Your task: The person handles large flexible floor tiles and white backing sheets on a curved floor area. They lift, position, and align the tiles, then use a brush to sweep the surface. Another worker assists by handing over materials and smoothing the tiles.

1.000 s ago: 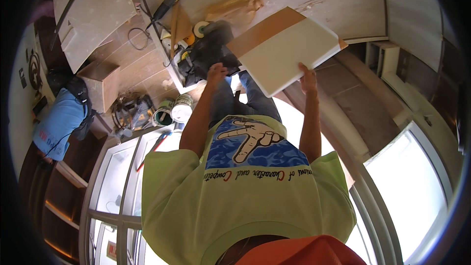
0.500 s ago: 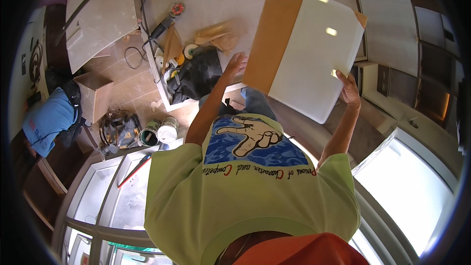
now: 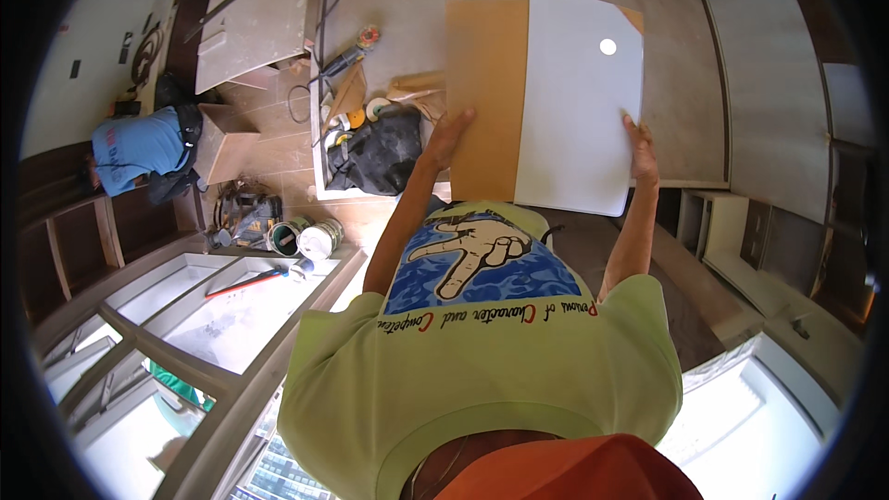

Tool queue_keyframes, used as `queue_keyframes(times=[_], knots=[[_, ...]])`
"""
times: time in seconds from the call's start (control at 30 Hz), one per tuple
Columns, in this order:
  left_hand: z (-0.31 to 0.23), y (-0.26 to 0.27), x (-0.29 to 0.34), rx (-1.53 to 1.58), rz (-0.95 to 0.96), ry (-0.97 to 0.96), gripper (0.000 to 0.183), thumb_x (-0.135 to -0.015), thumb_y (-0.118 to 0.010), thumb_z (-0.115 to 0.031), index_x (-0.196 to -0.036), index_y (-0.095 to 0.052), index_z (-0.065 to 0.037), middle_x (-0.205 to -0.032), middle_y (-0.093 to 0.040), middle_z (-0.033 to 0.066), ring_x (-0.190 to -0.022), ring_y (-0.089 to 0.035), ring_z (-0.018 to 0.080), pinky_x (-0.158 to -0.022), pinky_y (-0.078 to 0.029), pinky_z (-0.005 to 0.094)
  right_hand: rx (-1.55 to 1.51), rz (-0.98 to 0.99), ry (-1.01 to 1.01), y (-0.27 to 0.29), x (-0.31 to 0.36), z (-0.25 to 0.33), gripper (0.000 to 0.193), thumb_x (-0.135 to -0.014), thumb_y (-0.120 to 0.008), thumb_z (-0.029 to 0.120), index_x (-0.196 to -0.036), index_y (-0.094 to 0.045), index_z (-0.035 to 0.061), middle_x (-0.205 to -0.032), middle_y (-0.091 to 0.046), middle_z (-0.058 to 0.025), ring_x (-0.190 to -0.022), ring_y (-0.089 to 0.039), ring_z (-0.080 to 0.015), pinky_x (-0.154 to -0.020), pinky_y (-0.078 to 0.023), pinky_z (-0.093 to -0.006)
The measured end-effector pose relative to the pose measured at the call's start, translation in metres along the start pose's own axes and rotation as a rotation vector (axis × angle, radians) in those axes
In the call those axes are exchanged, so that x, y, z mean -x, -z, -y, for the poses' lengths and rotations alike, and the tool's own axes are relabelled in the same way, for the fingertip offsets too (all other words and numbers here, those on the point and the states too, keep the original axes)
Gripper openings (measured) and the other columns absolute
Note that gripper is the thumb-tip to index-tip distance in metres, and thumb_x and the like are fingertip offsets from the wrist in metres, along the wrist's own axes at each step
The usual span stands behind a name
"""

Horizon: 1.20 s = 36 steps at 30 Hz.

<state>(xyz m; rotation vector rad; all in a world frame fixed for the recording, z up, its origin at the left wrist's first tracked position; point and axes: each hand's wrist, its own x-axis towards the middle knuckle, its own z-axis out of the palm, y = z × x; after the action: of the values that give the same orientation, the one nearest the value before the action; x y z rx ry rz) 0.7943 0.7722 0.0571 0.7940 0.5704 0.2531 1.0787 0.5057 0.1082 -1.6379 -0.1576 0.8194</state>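
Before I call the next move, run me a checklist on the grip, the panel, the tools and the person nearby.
1. Left hand on the white-and-brown panel: ok, thumb over the brown edge.
2. Right hand on the panel: ok, at the white edge opposite.
3. Work surface free of clutter: not ok, a black cloth or bag and a power tool lie on its left side.
4. Power tool unplugged: cannot tell, no plug is discernible.
5. Person in the blue shirt away from the panel: ok, well apart at far left.
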Motion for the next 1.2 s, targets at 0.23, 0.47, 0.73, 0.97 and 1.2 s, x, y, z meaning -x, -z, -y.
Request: queue_keyframes(times=[0.23,0.47,0.73,0.97,1.2], knots=[[-0.008,-0.031,0.005,-0.138,-0.151,-0.178,0.044,-0.093,-0.053,-0.037,-0.122,-0.052,-0.003,-0.108,-0.059,0.0042,-0.091,-0.059,0.0128,-0.075,-0.052,0.0266,0.003,-0.009,0.107,0.028,-0.032,0.035,0.056,-0.082,-0.068,0.04,-0.12,-0.056,0.0007,-0.11,-0.061,-0.0088,-0.1,-0.056,-0.0156,-0.087,-0.045,-0.0283],[-0.017,-0.039,0.008,-0.131,-0.243,-0.181,0.043,-0.089,-0.06,-0.036,-0.117,-0.054,-0.004,-0.102,-0.063,0.0056,-0.086,-0.062,0.014,-0.071,-0.055,0.0272,-0.089,0.074,0.152,0.025,-0.047,0.057,0.047,-0.083,-0.069,0.034,-0.116,-0.06,0.0029,-0.108,-0.063,-0.0061,-0.096,-0.058,-0.0138,-0.086,-0.046,-0.0253],[-0.048,-0.052,-0.015,-0.077,-0.183,-0.356,0.053,-0.089,-0.057,-0.043,-0.125,-0.05,-0.004,-0.115,-0.058,0.0062,-0.099,-0.058,0.0145,-0.08,-0.052,0.0295,-0.087,0.223,0.281,-0.018,-0.064,0.101,0.044,-0.086,-0.067,0.03,-0.119,-0.058,0.0028,-0.106,-0.064,-0.0056,-0.094,-0.058,-0.0121,-0.083,-0.047,-0.0245],[-0.071,-0.064,-0.028,-0.068,-0.156,-0.37,0.055,-0.092,-0.051,-0.046,-0.126,-0.05,-0.003,-0.116,-0.057,0.0047,-0.102,-0.056,0.0139,-0.085,-0.049,0.0289,-0.156,0.449,0.349,-0.054,-0.086,0.146,0.041,-0.085,-0.067,0.03,-0.117,-0.059,0.0049,-0.1,-0.064,-0.005,-0.086,-0.06,-0.0106,-0.075,-0.05,-0.0245],[-0.075,-0.096,-0.021,-0.071,-0.172,-0.409,0.051,-0.093,-0.05,-0.045,-0.123,-0.052,-0.003,-0.109,-0.058,0.0031,-0.095,-0.055,0.0112,-0.08,-0.048,0.0264,-0.143,0.441,0.349,-0.077,-0.081,0.158,0.035,-0.086,-0.067,0.029,-0.111,-0.062,0.0052,-0.095,-0.065,-0.0035,-0.082,-0.061,-0.01,-0.072,-0.051,-0.0244]])
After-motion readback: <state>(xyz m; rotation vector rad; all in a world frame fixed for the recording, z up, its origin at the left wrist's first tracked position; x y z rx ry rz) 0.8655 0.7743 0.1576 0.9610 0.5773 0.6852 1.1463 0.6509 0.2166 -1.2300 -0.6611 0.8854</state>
